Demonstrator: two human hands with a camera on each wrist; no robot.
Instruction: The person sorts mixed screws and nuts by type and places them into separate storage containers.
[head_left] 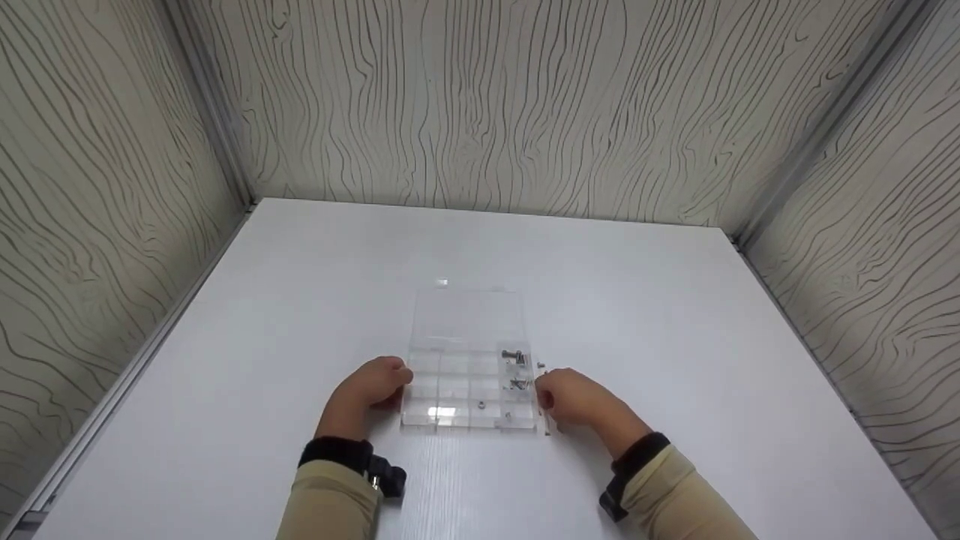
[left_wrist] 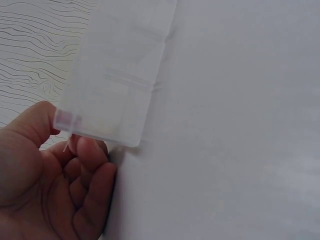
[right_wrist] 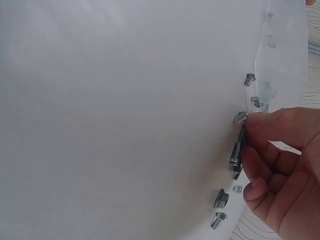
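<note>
With the left hand (head_left: 371, 386) gripping the clear organizer box (head_left: 466, 390) at 9 o'clock and the right hand (head_left: 571, 397) pinching a screw (right_wrist: 237, 150) at 3, it might slip and roll across the worktop (head_left: 675, 315).

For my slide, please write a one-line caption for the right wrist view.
Right hand pinches a long screw among loose screws on the white table.

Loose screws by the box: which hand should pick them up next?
Probably the right hand: it already pinches one screw among the loose ones. The left hand holds the box on its far side.
</note>
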